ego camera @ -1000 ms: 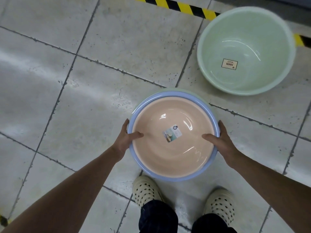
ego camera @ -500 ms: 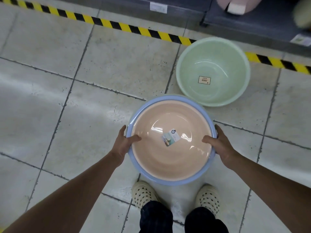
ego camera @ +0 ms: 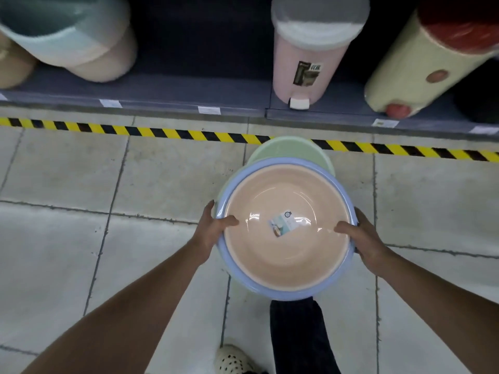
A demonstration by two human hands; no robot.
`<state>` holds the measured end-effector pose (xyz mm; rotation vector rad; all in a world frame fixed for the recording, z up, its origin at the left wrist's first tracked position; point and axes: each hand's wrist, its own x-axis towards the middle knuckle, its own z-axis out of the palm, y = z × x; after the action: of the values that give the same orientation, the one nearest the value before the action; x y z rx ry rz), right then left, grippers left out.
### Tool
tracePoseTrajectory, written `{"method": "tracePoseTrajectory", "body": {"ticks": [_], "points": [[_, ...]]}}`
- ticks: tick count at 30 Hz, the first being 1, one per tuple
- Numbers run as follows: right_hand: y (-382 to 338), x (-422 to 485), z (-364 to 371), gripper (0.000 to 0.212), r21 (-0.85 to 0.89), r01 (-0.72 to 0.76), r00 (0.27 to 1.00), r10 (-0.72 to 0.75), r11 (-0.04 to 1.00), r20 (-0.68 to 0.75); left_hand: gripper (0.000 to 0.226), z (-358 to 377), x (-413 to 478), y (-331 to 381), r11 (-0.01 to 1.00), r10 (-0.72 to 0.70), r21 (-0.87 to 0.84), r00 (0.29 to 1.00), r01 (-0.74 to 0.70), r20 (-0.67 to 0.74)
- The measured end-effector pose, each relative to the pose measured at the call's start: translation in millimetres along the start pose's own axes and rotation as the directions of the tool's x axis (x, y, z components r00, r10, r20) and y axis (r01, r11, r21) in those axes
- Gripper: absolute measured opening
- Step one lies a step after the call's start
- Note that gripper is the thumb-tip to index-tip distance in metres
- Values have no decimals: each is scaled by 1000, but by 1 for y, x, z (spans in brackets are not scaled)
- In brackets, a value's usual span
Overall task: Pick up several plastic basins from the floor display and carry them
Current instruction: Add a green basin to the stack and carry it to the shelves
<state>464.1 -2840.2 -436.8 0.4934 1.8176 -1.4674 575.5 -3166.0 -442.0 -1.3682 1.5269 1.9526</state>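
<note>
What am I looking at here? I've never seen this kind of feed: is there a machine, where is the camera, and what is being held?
There is no machine: these are a person's two bare hands. The single picture comes from a camera worn on the head, looking forward and down, so the arms reach in from the bottom edge. The left hand and right hand grip opposite sides of two nested basins, thumbs over the rims: a peach basin inside a blue basin. A green basin shows past their far edge; whether it sits on the floor cannot be told. Below is a tiled floor with striped tape, and beyond it a low shelf holding a pink bin and other containers.
</note>
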Motion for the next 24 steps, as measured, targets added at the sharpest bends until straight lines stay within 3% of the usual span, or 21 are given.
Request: {"method": "tracePoseTrajectory", "body": {"ticks": [6,15,20,24], "points": [[-35,73,-27,106,10,-4,1000,4,1000,3,119,42,56,48,997,32,65,999,-30,-34],[-43,172,-45,111,-38,-37,999,37,999,6,112,78,140,65,998,42,52,996,-38,-82],[-31,197,-37,90,1,-64,998,64,998,-24,108,80,181,62,995,35,99,997,-28,-74],[-10,222,-30,103,45,-80,995,83,996,-58,105,81,211,56,988,60,143,997,-52,-53]]}}
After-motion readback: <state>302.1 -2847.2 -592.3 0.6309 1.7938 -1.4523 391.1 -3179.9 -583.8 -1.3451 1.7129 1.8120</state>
